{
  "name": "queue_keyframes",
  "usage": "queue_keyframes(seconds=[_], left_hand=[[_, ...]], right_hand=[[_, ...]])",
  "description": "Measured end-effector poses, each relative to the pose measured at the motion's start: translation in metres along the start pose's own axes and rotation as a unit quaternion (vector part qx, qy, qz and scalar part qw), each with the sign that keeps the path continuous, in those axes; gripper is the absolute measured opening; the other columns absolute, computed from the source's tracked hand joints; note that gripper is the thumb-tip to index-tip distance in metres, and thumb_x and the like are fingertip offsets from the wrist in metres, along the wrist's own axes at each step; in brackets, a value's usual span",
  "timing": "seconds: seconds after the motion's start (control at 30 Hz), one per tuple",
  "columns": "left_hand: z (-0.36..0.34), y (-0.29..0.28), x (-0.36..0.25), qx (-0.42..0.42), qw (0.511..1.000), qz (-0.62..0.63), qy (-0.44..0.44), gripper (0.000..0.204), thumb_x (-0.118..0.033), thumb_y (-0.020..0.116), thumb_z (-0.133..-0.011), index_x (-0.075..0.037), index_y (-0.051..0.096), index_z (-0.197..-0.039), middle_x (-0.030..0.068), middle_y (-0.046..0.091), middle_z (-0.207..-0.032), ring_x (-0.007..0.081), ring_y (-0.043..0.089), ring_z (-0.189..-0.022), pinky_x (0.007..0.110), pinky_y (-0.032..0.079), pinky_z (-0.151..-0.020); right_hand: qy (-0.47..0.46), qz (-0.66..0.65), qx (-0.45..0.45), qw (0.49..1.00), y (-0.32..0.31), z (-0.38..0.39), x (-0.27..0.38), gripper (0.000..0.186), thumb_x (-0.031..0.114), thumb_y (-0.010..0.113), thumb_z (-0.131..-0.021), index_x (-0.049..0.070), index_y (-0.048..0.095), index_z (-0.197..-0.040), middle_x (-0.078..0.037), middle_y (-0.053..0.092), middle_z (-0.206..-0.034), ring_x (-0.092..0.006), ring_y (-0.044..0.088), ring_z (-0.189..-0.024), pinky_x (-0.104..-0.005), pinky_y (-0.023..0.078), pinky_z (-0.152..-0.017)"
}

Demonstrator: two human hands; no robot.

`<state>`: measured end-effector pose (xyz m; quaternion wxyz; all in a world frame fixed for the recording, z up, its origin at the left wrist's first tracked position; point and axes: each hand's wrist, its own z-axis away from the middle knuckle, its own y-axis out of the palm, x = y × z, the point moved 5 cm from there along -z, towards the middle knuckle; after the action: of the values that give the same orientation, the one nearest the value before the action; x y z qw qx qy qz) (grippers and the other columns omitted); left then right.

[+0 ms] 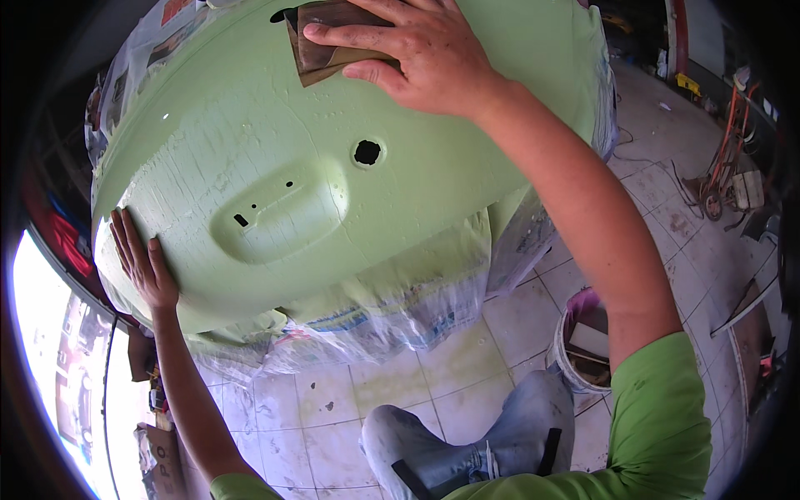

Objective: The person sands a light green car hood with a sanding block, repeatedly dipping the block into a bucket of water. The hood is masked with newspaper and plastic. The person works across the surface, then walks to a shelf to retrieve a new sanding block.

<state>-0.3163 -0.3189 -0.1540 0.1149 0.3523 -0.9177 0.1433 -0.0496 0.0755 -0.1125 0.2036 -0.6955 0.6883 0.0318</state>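
Note:
A wet car body panel [417, 192], coated pale green, fills the upper middle, with a round hole and an oval recess holding smaller holes. At its far edge my right hand [425, 54] presses a brown sheet of sandpaper [321, 71] against the surface. The fingers lie over the sheet and the thumb rests by its near edge. My left hand [146, 262] rests flat near the panel's left end, fingers stretched out, holding nothing. Water drops and runs show on the green surface.
Plastic masking sheet [392, 308] hangs below the panel's near edge. A white bucket [575, 367] with things in it stands by my right knee on the tiled floor [475, 354]. An orange hand cart [729, 150] is at the far right; a cardboard box [158, 458] is lower left.

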Motion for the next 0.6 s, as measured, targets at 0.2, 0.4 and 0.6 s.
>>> queue_keyframes(seconds=[0.2,0.4,0.6], left_hand=[[0.021,0.003,-0.009,-0.017,0.998,0.009,-0.055,0.064,-0.046,0.039,-0.112,-0.011,0.038,-0.165,0.0141,0.033,-0.172,0.0367,0.025,-0.16,0.053,0.016,-0.129],[0.026,0.005,-0.032,-0.013,0.994,-0.028,-0.108,0.077,-0.06,0.038,-0.108,-0.013,0.029,-0.169,0.0135,0.025,-0.175,0.0359,0.019,-0.162,0.057,0.01,-0.129],[-0.029,0.008,-0.17,-0.038,0.992,0.115,0.031,0.095,-0.064,0.068,-0.091,-0.009,0.04,-0.163,0.023,0.032,-0.17,0.0431,0.029,-0.157,0.06,0.021,-0.125]], right_hand=[[-0.089,0.046,0.07,0.993,0.014,0.154,0.074,0.053,0.026,0.065,-0.094,0.054,0.062,-0.139,0.008,0.052,-0.158,-0.0212,0.051,-0.134,-0.0479,0.035,-0.12],[-0.069,0.007,0.078,0.995,-0.001,0.071,0.035,0.063,0.025,0.079,-0.085,0.05,0.063,-0.141,0.008,0.05,-0.16,-0.0223,0.051,-0.136,-0.0511,0.035,-0.118],[-0.035,0.005,0.017,0.999,0.007,0.045,0.029,0.063,0.031,0.083,-0.082,0.043,0.065,-0.141,0.008,0.051,-0.16,-0.0234,0.053,-0.135,-0.0496,0.038,-0.115]])
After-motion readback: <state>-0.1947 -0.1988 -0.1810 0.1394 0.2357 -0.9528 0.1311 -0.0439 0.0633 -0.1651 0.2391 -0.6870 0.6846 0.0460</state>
